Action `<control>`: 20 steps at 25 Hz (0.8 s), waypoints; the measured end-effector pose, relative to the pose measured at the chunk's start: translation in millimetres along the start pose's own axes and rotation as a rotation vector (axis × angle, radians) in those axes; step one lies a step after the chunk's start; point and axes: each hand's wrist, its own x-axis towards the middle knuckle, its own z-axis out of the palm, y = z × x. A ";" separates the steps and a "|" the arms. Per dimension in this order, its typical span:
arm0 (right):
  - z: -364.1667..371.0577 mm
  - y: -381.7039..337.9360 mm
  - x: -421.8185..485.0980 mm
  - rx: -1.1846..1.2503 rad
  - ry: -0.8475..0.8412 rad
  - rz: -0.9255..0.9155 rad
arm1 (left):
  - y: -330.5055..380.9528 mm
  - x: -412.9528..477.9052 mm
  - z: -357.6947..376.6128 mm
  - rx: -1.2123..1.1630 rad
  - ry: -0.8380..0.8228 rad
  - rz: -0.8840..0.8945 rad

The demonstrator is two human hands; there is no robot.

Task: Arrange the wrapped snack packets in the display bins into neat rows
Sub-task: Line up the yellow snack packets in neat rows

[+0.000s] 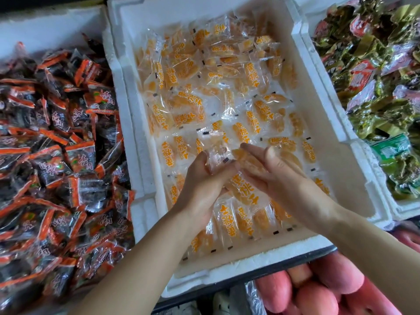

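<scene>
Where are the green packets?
In the head view, the green packets lie heaped at far right, beside the foam bin of yellow packets.

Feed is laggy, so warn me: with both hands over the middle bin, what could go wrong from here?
The left hand holds a clear-wrapped orange snack packet above the laid rows in the white foam bin; dropped, it could knock them askew. The right hand sits low over them; a careless sweep may scuff them. The heaped black-and-orange packets crowd the bin's left wall and might spill in.
</scene>
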 end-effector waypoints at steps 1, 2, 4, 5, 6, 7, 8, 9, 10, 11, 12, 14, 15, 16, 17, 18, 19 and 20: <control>0.7 -0.9 2.6 0.053 0.028 0.021 | -2.1 -0.5 -3.1 0.029 0.008 0.003; 1.4 -2.2 5.5 0.091 0.075 0.044 | -4.4 -0.2 -6.2 0.061 0.027 0.021; 1.1 -1.8 10.2 0.091 0.154 0.119 | -3.5 -1.9 -14.3 0.160 0.088 0.109; -0.2 -0.6 12.8 0.053 0.178 0.165 | -0.1 -4.4 -20.8 0.241 0.126 0.160; -1.3 1.6 16.3 0.010 0.206 0.200 | 4.4 -7.4 -28.0 0.316 0.151 0.204; -2.9 4.1 20.6 -0.032 0.247 0.221 | 10.9 -11.3 -35.4 0.363 0.167 0.239; -3.0 7.4 25.9 -0.070 0.296 0.233 | 16.1 -14.4 -44.3 0.401 0.197 0.262; -1.7 10.4 31.1 -0.102 0.348 0.234 | 21.8 -18.0 -52.8 0.401 0.224 0.279; 1.9 13.1 37.0 -0.140 0.384 0.219 | 25.6 -19.3 -61.9 0.388 0.269 0.292; 8.1 15.4 42.8 -0.194 0.392 0.189 | 28.9 -20.2 -70.8 0.379 0.317 0.301; 16.0 17.4 48.8 -0.259 0.383 0.159 | 31.4 -20.9 -79.0 0.368 0.356 0.307; 37.2 21.1 63.4 -0.340 0.335 0.114 | 34.9 -23.5 -91.8 0.345 0.412 0.311; 48.3 24.5 72.1 -0.374 0.310 0.098 | 36.2 -25.1 -97.7 0.331 0.431 0.316; 58.3 28.6 80.9 -0.423 0.287 0.079 | 37.1 -26.5 -102.5 0.324 0.446 0.310; 67.0 33.3 89.4 -0.485 0.263 0.066 | 37.0 -28.1 -106.3 0.315 0.455 0.304; 74.8 38.2 96.4 -0.550 0.231 0.070 | 36.0 -30.0 -109.6 0.298 0.461 0.305; 81.4 41.9 101.3 -0.608 0.196 0.083 | 34.3 -30.9 -112.7 0.273 0.465 0.307; 87.4 44.7 104.4 -0.655 0.153 0.098 | 33.0 -32.1 -115.7 0.248 0.470 0.300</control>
